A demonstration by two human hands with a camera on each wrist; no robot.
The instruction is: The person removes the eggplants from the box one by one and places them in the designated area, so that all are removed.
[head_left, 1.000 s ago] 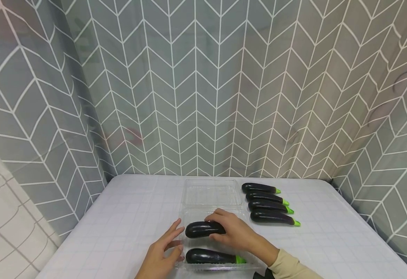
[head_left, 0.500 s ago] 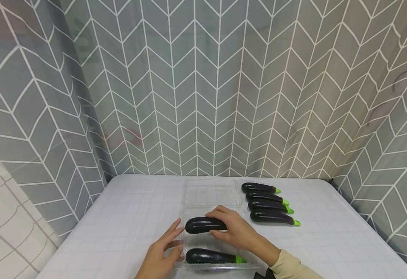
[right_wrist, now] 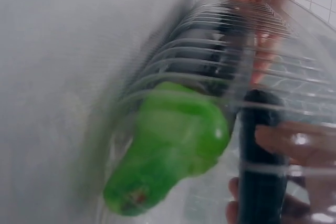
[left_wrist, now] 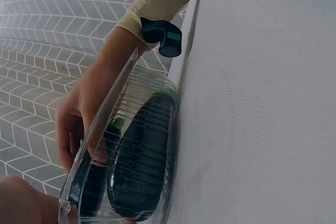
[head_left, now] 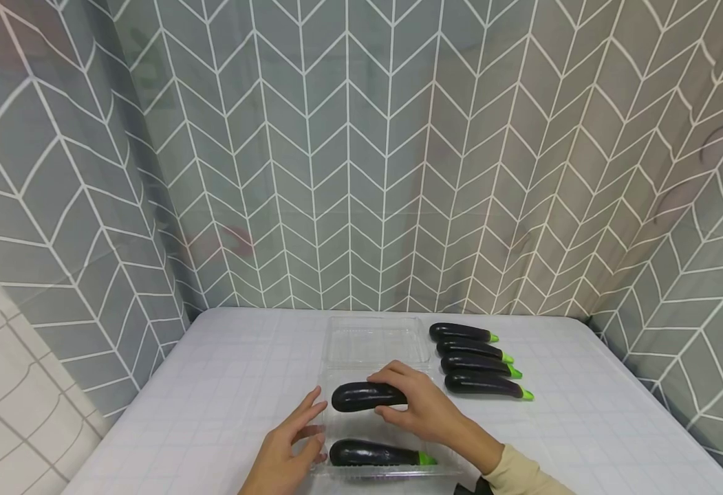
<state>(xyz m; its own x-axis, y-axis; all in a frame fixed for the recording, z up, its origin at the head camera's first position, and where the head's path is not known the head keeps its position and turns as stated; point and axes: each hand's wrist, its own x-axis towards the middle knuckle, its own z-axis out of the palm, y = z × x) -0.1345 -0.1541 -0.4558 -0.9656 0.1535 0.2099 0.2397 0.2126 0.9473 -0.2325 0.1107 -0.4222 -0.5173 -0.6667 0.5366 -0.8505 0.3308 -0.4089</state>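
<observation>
My right hand (head_left: 419, 404) grips a dark eggplant (head_left: 361, 397) by its right end, above the base of a clear plastic clamshell box (head_left: 367, 426). The fingers lie along the far side and the thumb on the near side; its stem end is hidden by the hand. A second eggplant (head_left: 373, 454) lies inside along the box's near wall, its green stem (right_wrist: 173, 135) large in the right wrist view. My left hand (head_left: 287, 447) rests at the box's left wall with fingers spread and loosely bent. In the left wrist view the ribbed box wall (left_wrist: 142, 124) stands before both eggplants.
Behind the base, the clear lid (head_left: 376, 342) is folded open flat on the white table (head_left: 243, 371). Several more eggplants (head_left: 481, 364) lie in a row right of the lid, green stems pointing right. A patterned curtain (head_left: 367, 172) hangs at the table's back edge.
My right hand has moved away from me, toward the lid, carrying the gripped eggplant farther from the one at the near wall. The left hand has stayed at the box's left wall.
</observation>
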